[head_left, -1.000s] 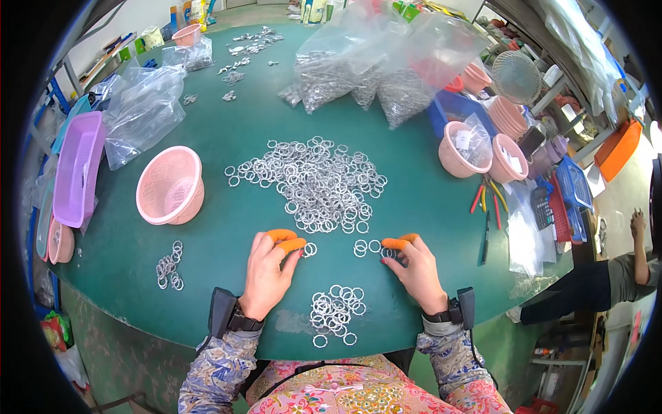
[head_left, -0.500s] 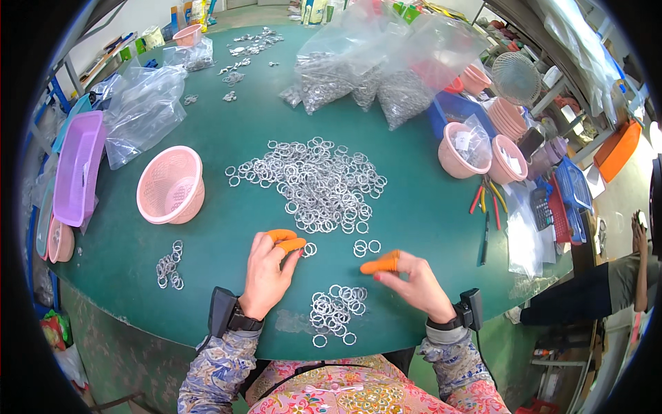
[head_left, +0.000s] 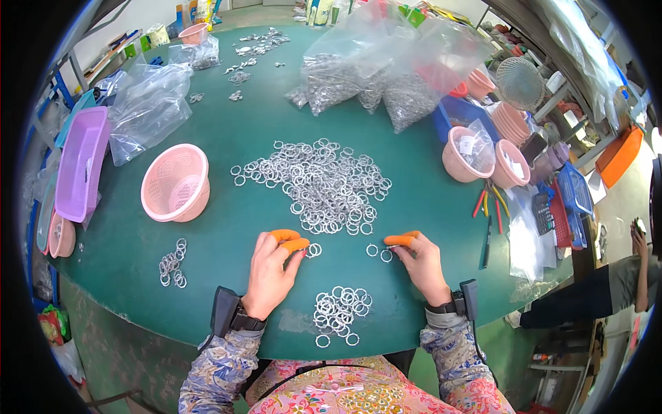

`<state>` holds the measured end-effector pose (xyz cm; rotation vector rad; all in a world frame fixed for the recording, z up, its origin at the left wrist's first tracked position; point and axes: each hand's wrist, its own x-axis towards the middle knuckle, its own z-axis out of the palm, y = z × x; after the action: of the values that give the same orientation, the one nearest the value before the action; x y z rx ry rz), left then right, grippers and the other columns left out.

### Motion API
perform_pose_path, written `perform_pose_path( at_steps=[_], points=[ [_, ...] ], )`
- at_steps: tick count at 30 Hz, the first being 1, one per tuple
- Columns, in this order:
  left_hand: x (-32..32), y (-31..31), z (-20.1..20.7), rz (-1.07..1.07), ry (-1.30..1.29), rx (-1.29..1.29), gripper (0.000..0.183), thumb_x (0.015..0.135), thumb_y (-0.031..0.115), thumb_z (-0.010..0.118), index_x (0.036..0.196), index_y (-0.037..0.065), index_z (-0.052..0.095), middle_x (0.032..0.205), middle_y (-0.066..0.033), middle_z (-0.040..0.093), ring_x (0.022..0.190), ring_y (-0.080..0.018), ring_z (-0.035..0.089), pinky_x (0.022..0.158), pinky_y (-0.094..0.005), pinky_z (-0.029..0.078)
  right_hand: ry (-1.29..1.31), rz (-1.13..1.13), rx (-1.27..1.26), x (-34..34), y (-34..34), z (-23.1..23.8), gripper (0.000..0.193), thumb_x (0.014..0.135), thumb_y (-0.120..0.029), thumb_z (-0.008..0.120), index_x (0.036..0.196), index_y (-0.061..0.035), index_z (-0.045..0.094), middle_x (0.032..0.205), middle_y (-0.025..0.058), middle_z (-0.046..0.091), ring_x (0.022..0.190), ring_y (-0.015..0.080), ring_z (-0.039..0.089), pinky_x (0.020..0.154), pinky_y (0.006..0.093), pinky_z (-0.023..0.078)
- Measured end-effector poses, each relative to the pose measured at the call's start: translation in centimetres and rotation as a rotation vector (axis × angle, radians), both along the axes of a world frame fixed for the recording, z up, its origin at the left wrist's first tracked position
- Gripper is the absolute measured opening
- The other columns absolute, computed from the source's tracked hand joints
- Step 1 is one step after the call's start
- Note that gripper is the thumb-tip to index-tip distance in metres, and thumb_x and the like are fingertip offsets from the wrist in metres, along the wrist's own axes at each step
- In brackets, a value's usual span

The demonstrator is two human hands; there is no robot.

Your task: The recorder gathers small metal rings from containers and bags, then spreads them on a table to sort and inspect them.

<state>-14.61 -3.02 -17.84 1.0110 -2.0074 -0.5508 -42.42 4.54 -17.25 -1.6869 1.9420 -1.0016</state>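
Note:
My left hand (head_left: pixel 272 274) wears orange finger cots and pinches a silver metal ring (head_left: pixel 314 250) between thumb and forefinger, just over the table. Across from it, my right hand (head_left: pixel 423 268), also with orange on a finger, has its thumb and forefinger closed at the edge of another ring (head_left: pixel 386 256). A single loose ring (head_left: pixel 372 250) lies to the left of that one. Beyond both hands spreads a large pile of rings (head_left: pixel 331 183). Nearer to me, between my wrists, is a smaller pile of rings (head_left: pixel 341 309).
A pink basket (head_left: pixel 175 183) stands at the left, with a small ring cluster (head_left: pixel 172 263) nearer me. Clear bags of metal parts (head_left: pixel 345 79) sit at the back. Pliers (head_left: pixel 492 203) and a pen (head_left: pixel 487 243) lie right. Another person's arm (head_left: pixel 641 269) shows far right.
My right hand has moved up and slightly right, and its fingers have come to one of the two loose rings. Those two rings sit slightly farther right. My left hand keeps its pinch.

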Motion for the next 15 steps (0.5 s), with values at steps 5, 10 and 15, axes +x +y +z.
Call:
perform_pose_path(
  at_steps=[5,10,15],
  points=[
    [0.0,0.0,0.0,0.001,0.008,0.028,0.021,0.075,0.000,0.069,0.095,0.005,0.070,0.099,-0.0095,0.061,0.092,-0.0281,0.054,0.078,-0.0362,0.045,0.312,0.134,-0.062,0.8,2.2,0.5,0.048,0.075,0.011,0.051,0.117,-0.0076,0.065,0.103,0.0135,0.055,0.095,0.0306,0.052,0.083,0.0359,0.045],
    [-0.1,-0.1,0.1,-0.001,0.008,0.038,0.021,0.075,0.000,0.069,0.095,0.005,0.070,0.099,-0.0096,0.061,0.092,-0.0283,0.054,0.078,-0.0362,0.045,0.139,0.236,0.053,3.6,4.5,1.7,0.053,0.074,0.014,0.047,0.119,-0.0102,0.064,0.105,0.0131,0.056,0.096,0.0307,0.053,0.084,0.0351,0.045],
    [0.0,0.0,0.0,0.008,-0.010,0.017,0.021,0.074,0.000,0.070,0.095,0.005,0.070,0.099,-0.0097,0.061,0.092,-0.0287,0.054,0.079,-0.0367,0.045,0.057,0.328,-0.083,3.2,1.2,1.7,0.042,0.078,0.005,0.058,0.116,-0.0102,0.064,0.104,0.0124,0.056,0.095,0.0310,0.053,0.082,0.0363,0.046]
  ],
)
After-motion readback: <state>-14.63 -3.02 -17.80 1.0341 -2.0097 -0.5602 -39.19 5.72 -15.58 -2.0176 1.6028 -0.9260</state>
